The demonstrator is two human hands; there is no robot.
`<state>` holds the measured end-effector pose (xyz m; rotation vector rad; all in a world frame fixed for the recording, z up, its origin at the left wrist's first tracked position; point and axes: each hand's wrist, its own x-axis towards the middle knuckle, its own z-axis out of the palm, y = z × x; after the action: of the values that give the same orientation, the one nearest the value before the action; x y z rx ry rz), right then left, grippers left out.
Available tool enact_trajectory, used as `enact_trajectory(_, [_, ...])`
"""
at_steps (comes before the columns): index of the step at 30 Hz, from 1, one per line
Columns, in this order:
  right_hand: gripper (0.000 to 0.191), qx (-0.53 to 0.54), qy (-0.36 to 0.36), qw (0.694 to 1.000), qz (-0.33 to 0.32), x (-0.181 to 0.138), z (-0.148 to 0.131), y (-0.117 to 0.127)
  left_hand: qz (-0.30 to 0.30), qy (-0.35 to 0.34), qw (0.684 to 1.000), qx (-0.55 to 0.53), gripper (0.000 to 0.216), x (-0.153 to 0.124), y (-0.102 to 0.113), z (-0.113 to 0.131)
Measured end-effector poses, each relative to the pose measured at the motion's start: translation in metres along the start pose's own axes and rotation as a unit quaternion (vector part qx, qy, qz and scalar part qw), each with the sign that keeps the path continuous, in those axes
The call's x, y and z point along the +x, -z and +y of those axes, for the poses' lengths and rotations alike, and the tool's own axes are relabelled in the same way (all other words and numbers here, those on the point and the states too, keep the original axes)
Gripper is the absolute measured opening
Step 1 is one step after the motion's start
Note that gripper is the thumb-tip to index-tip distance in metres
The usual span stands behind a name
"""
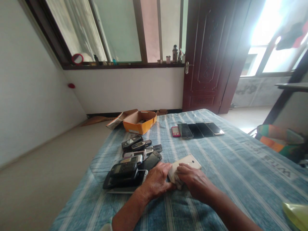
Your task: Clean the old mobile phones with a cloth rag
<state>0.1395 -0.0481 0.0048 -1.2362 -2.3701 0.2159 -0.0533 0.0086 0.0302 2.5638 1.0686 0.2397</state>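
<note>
A pale gold smartphone (189,160) lies back up on the blue striped cloth, its camera side pointing away from me. My left hand (157,178) grips its left edge, thumb along the near end. My right hand (191,175) is closed on a crumpled whitish cloth (177,181) and presses it against the phone's back. Just left of my left hand is a pile of old mobile phones (124,170). A dark slider-like phone (154,158) in that pile lies closest to my fingers.
An orange cardboard box (141,123) with its lid open stands at the far left edge. Several dark smartphones (196,131) lie in a row at the far side, beside a small pink phone (175,131). A yellow-green object (295,215) is at the near right.
</note>
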Motion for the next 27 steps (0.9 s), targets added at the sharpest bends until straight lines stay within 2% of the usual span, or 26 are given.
enact_trajectory(7, [0.024,-0.027,-0.068,0.997,0.003,-0.004,0.010,0.012,-0.002,0.008,1.000,0.013,0.034,-0.001,0.004,0.004])
enact_trajectory(15, [0.026,-0.033,-0.180,0.983,-0.008,-0.017,0.039,0.028,-0.029,0.038,0.999,-0.002,0.044,-0.001,0.008,0.006])
enact_trajectory(27, [0.026,-0.017,-0.159,0.987,0.027,-0.017,0.039,0.022,0.057,0.037,0.997,-0.037,0.047,-0.006,-0.004,0.010])
